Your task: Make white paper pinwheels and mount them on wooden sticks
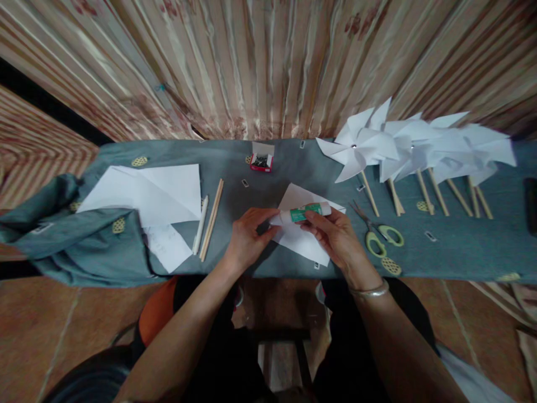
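- Green-and-white glue stick (305,212) lies level between your two hands, just above the white paper square (302,235) at the near edge of the table.
- Your right hand (335,238) has its fingers closed around the glue stick's body.
- Your left hand (247,235) pinches the glue stick's left end with curled fingertips.
- Right of the glue stick, green-handled scissors (380,234) lie on the grey-blue cloth (453,246).
- Beyond the scissors, further right of the glue stick, white paper pinwheels (415,148) on wooden sticks lie in a row.
- Behind the glue stick sits a small red box (262,161), open.
- Left of the glue stick lie a wooden stick (212,219) and a white pen (200,224) side by side, then loose white sheets (151,196).
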A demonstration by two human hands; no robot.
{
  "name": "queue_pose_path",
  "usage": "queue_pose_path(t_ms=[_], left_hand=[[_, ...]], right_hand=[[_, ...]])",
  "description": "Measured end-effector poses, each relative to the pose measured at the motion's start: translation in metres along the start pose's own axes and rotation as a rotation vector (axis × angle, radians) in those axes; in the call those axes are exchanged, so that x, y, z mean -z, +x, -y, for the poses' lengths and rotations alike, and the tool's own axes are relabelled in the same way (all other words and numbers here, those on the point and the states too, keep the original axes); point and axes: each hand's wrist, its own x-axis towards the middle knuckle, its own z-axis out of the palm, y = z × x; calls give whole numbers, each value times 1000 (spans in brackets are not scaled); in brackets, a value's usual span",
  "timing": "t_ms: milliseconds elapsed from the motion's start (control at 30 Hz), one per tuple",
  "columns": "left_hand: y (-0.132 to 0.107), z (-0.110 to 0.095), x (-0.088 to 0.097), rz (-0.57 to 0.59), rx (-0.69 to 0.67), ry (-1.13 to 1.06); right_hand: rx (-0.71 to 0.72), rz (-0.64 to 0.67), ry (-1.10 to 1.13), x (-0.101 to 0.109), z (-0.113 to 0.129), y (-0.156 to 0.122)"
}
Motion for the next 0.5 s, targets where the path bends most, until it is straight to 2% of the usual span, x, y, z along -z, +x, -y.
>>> queue_pose_path(t_ms=[500], left_hand=[[-2,1,1,-26,-66,7]], right_hand=[[-75,34,-27,-1,1,-1]])
